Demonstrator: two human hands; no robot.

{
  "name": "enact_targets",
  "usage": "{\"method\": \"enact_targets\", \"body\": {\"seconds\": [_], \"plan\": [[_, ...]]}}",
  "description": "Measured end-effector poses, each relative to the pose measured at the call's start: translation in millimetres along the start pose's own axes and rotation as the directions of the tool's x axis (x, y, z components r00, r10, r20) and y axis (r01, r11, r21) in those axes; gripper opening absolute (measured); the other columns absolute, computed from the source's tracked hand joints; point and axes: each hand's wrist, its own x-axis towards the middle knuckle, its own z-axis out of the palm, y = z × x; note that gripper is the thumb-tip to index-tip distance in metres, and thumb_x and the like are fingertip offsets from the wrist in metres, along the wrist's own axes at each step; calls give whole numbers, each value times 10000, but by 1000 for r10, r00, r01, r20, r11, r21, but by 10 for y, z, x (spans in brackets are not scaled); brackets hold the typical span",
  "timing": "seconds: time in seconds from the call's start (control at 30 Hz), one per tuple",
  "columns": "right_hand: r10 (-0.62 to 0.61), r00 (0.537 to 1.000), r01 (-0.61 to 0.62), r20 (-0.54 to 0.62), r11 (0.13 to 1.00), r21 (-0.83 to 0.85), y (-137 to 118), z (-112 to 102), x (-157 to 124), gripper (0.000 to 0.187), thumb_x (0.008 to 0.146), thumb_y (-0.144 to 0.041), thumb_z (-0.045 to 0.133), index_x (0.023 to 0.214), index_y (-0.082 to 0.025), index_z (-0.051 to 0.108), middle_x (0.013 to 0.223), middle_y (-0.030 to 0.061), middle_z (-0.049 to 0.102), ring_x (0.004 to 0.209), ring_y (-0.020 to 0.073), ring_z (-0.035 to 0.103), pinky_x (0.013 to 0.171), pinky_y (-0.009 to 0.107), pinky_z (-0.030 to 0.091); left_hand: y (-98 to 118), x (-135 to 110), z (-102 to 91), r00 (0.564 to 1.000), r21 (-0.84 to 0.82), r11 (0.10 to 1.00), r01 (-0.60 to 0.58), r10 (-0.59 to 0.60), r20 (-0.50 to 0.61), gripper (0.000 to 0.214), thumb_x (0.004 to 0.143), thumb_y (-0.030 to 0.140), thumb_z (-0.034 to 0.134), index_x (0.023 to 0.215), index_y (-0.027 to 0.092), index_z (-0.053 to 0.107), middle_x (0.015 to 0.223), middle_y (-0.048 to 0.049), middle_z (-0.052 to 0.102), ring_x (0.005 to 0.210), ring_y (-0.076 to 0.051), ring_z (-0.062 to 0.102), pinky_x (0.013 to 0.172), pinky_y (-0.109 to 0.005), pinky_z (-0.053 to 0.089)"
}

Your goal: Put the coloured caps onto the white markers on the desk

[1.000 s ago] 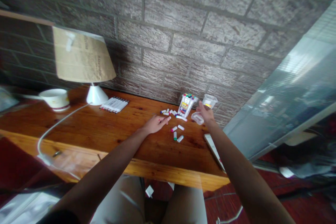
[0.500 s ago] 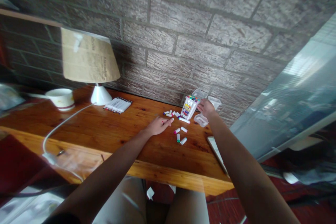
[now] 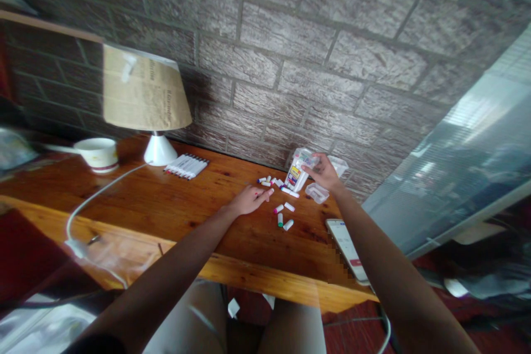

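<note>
In the head view, a clear plastic box of markers with a printed label stands upright near the wall. My right hand grips a clear plastic lid at the top of this box, thumb at the front; whether it is fully seated I cannot tell. My left hand lies on the wooden desk with fingers stretched out, holding nothing. By its fingertips are several short markers and a longer white marker. Several more short pieces, one a green-ended marker, lie nearer the front.
Clear plastic trays sit right of the box. A phone lies at the desk's right front, partly behind my forearm. Leftward are a row of white pens, a lamp with a cord, and a white handled cup.
My right hand has brought the clear lid from behind the box over its top, covering the coloured marker ends. My left hand has stayed in place. More of the phone shows.
</note>
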Motion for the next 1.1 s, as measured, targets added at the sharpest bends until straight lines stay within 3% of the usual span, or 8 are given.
{"method": "enact_targets", "body": {"seconds": [0.07,0.17,0.23,0.33,0.53,0.8,0.97,1.1], "plan": [[-91,996,91,5,978,-186,-6,1,-24,677,715,-554,751,1252,-188,558,1269,164,570,1092,294,609,952,473,519,1,-2,-4,1000,9,1000,4,-4,3,641,978,610,351,805,152,766,535,-8,575,597,-139,571,623,-241,384],[-215,976,209,33,887,-412,-84,15,-50,761,794,-506,689,1428,-160,449,1491,222,392,1360,360,423,1084,533,409,-5,-4,-4,1000,13,1000,6,-6,6,639,979,607,352,807,154,768,545,-9,583,597,-139,574,621,-242,381],[-255,965,246,56,816,-524,-163,46,-70,780,824,-463,664,1490,-167,384,1550,216,328,1425,372,330,1118,553,353,-7,-6,-3,1000,12,1000,9,-9,6,632,979,603,358,804,156,768,541,-9,581,598,-139,574,621,-241,381],[-248,967,227,59,732,-642,-278,124,-99,707,858,-398,626,1490,-181,397,1548,197,364,1412,373,334,1095,557,351,-4,-7,-6,1000,5,1000,16,-16,9,627,979,604,365,808,156,769,540,-9,586,603,-138,575,626,-239,383],[-207,977,180,45,696,-695,-377,256,-96,549,889,-337,578,1408,-173,507,1387,169,557,1232,353,472,1018,495,377,-11,-3,-8,1000,21,1000,10,-10,13,636,981,606,352,818,160,775,639,-27,669,635,-141,599,636,-242,390],[-221,972,209,77,669,-714,-402,236,-99,536,884,-366,617,1378,-185,517,1337,174,567,1201,357,460,986,474,365,-44,4,9,1000,40,999,-6,5,11,613,987,592,358,836,172,779,726,-37,722,716,-156,649,688,-245,411],[-186,982,131,13,639,-758,-502,326,-57,477,854,-330,644,1285,-155,540,1244,203,573,1148,358,468,941,478,379,-12,-4,-11,1000,50,999,-18,17,12,617,993,582,350,834,169,780,684,-33,696,672,-152,621,671,-246,399],[-129,991,104,36,572,-814,-653,391,20,442,825,-274,661,1221,-113,544,1173,236,591,1111,374,494,934,522,373,23,-14,-26,1000,61,998,-10,9,13,626,994,583,340,835,170,783,653,-28,672,656,-150,605,667,-245,396]]}}
